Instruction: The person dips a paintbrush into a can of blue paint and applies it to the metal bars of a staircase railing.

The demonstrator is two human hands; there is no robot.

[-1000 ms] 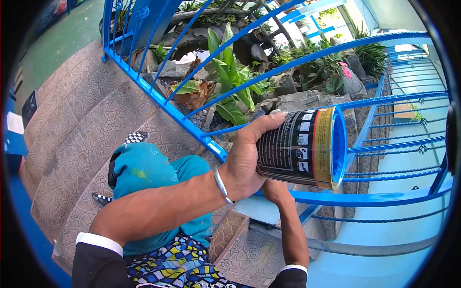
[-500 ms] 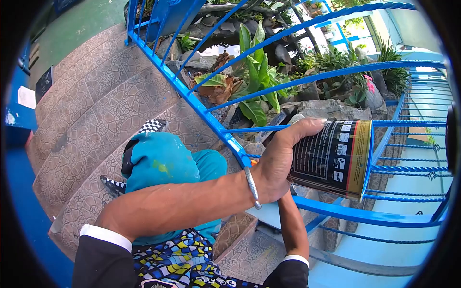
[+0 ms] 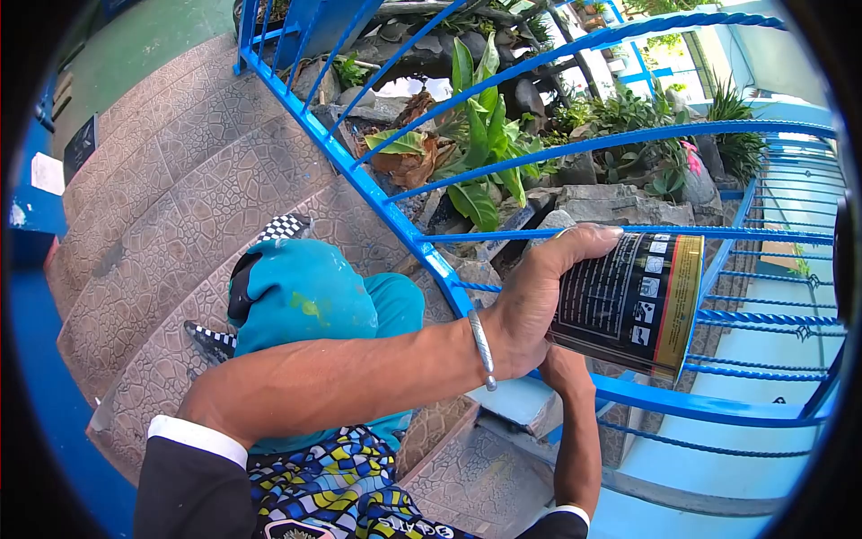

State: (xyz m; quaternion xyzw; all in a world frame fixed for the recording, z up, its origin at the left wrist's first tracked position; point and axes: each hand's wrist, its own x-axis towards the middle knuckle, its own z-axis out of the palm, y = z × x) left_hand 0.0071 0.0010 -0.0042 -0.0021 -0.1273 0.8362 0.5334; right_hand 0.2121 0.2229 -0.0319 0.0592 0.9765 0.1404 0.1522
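Note:
My left hand (image 3: 530, 310) is wrapped around a paint can (image 3: 624, 301), which has a black label with white print and a gold band. The can lies tilted on its side against the blue railing, with its rim toward the right. A silver bracelet (image 3: 482, 349) circles my left wrist. My right hand (image 3: 567, 370) is below and behind the can, close to the curved blue rail (image 3: 682, 397). The can and my left hand hide its fingers, so whatever it may hold does not show.
Stone-patterned steps (image 3: 215, 184) curve down the left side. Blue twisted railing bars (image 3: 575, 144) run across the upper right, with leafy plants (image 3: 480, 135) and rocks behind them. My bent knee in teal trousers (image 3: 314, 292) is beneath my left arm.
My right hand has shifted right and upward, and more of it shows under the can. My left hand and the can have moved slightly right and down.

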